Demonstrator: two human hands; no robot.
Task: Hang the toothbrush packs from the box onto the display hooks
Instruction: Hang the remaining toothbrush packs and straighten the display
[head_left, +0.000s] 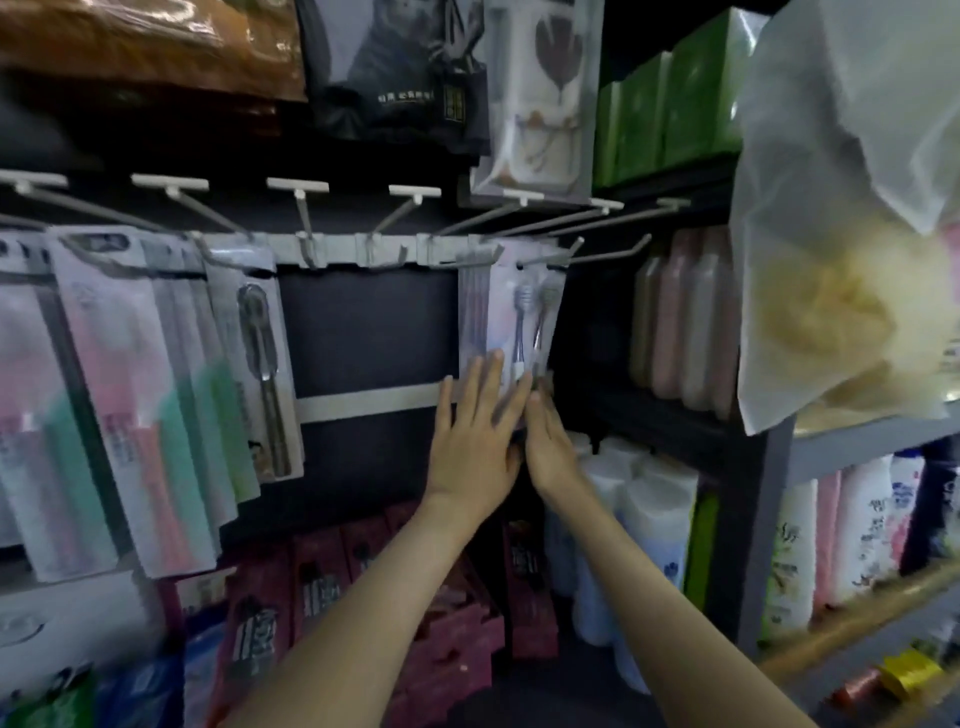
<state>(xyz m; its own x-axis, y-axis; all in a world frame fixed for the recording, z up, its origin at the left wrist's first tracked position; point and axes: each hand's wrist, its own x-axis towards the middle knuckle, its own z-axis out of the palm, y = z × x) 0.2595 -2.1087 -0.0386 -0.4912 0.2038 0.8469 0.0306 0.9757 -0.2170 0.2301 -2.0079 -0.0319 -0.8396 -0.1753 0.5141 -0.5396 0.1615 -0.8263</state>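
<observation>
Hidden or unclear: the bottom edge of the toothbrush packs (511, 306) is covered by both hands. Their print is blurred, and the number of packs in the stack cannot be counted. Only layered card edges show on the left side.
Pack position: they hang from a display hook (550, 254) at the right end of the rail, against the dark back panel.
Pack axis: the long axis runs vertically, slightly tilted. The two brushes in the front pack have their heads up by the hook and their handles pointing down toward the hands.
Left hand (475, 436): it lies flat on the lower left part of the stack. The fingers (493, 374) are straight and spread, and press on the front pack without gripping it.
Right hand (551, 449): it is seen edge-on, just beside the left hand, at the stack's lower right corner. The fingers are extended, not curled. The fingertips blur into the pack edge, and the thumb is out of sight.
Other hooks (306, 228): several bare ones stand along the rail between this stack and the hanging packs at left (130, 389), which are smeared by blur.
Right shelves: bottles (685, 322) stand in shadow, partly cut off by a translucent plastic bag (841, 208) close to the camera.
Below: dark red cartons (452, 613), with unreadable lettering.
</observation>
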